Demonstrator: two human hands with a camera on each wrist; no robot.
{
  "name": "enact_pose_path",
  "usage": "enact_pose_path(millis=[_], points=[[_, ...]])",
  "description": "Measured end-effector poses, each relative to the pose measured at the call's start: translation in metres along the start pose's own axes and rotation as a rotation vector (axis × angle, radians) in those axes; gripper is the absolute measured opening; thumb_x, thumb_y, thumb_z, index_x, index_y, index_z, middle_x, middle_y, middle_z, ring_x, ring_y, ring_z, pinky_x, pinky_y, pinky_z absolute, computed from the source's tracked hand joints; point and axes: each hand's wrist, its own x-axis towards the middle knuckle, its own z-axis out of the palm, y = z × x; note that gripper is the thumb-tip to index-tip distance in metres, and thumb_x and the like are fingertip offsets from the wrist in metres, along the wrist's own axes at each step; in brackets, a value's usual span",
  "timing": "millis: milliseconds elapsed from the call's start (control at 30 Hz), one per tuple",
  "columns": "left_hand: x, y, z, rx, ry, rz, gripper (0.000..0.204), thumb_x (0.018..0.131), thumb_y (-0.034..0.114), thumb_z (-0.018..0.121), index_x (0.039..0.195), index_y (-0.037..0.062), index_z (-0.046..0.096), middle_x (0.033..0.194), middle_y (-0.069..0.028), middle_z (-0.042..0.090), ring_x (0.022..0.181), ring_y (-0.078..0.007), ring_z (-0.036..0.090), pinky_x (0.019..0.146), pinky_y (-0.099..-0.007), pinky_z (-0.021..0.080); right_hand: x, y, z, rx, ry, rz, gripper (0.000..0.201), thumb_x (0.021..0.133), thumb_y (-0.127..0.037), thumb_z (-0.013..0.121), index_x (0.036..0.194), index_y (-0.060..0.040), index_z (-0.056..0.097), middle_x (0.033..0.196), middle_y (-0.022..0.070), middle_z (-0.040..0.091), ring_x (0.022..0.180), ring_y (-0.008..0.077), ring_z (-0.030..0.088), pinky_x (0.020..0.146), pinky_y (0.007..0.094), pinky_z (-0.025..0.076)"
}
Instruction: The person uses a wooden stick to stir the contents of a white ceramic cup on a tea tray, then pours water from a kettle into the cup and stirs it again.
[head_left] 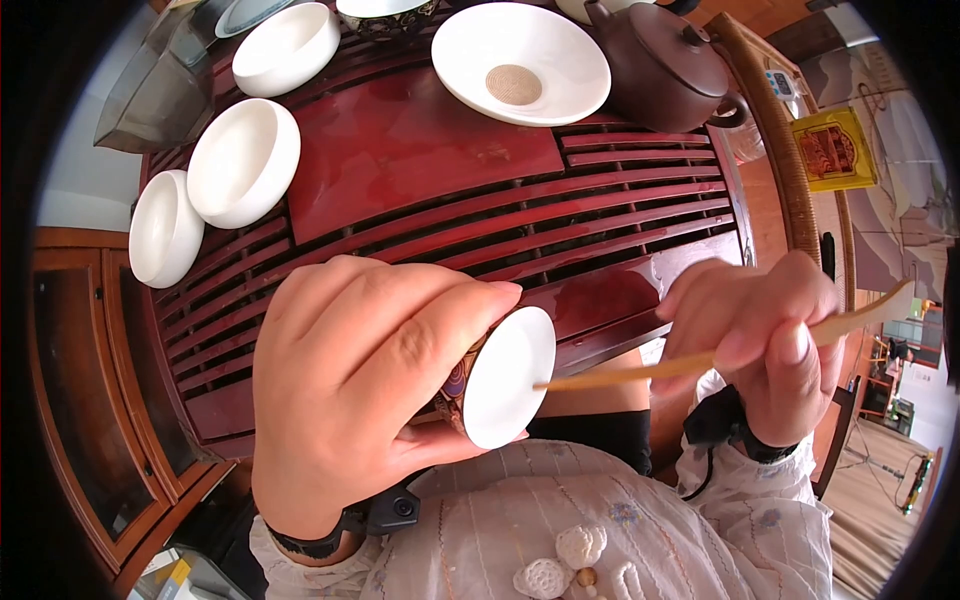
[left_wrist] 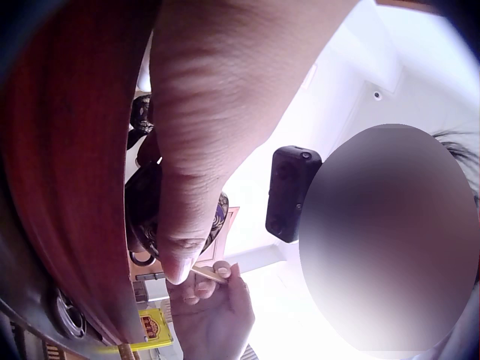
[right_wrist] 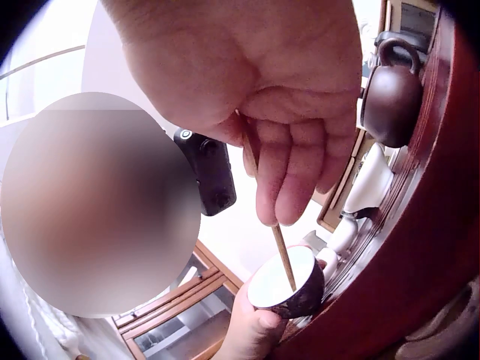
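Observation:
My left hand (head_left: 370,380) grips a small cup (head_left: 505,378), dark and patterned outside, white inside, tipped on its side with the mouth facing right. In my right hand (head_left: 770,335) I pinch a thin bamboo stick (head_left: 640,372) whose tip reaches the cup's white interior. The right wrist view shows the stick (right_wrist: 281,251) running down from my fingers (right_wrist: 292,172) into the cup (right_wrist: 285,285). From the left wrist view, my thumb (left_wrist: 187,187) hides most of the cup (left_wrist: 219,221); the right hand (left_wrist: 214,311) with the stick is beyond.
A red slatted wooden tea tray (head_left: 560,215) lies in front of me. On it stand three white cups (head_left: 243,160) at left, a white dish (head_left: 520,65) with a round coaster, and a brown clay teapot (head_left: 665,65). A yellow box (head_left: 832,148) sits at right.

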Motion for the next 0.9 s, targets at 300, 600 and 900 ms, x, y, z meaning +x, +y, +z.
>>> enact_pose_path(millis=[300,600,900], points=[[-0.001,-0.002,0.001,-0.007,0.018,0.012,0.068,0.047,0.033,0.089,0.105,0.0035,0.066,0.094,-0.0085,0.063,0.079,-0.0266,0.059,0.072,-0.0372,0.045,-0.008,-0.002,0.006,-0.039,0.067,-0.035,0.027,0.103,-0.032,0.041,0.088,-0.0106,0.048,0.062,0.0115,0.066,0.051,0.0196,0.060,0.071,0.0367,0.047],[-0.002,-0.001,0.001,0.007,0.022,0.004,0.069,0.047,0.034,0.089,0.105,0.0039,0.066,0.094,-0.0086,0.064,0.080,-0.0264,0.060,0.073,-0.0368,0.045,-0.024,0.005,0.000,0.169,0.113,-0.053,0.028,0.101,-0.033,0.048,0.092,-0.0070,0.054,0.073,0.0136,0.069,0.063,0.0213,0.064,0.076,0.0411,0.049],[-0.002,0.000,0.003,0.011,0.021,0.001,0.068,0.048,0.034,0.089,0.104,0.0031,0.066,0.093,-0.0090,0.064,0.080,-0.0260,0.060,0.072,-0.0364,0.045,-0.014,0.011,0.021,-0.059,-0.071,-0.087,0.027,0.103,-0.035,0.043,0.095,-0.0099,0.047,0.073,0.0129,0.069,0.064,0.0222,0.064,0.077,0.0424,0.049]])
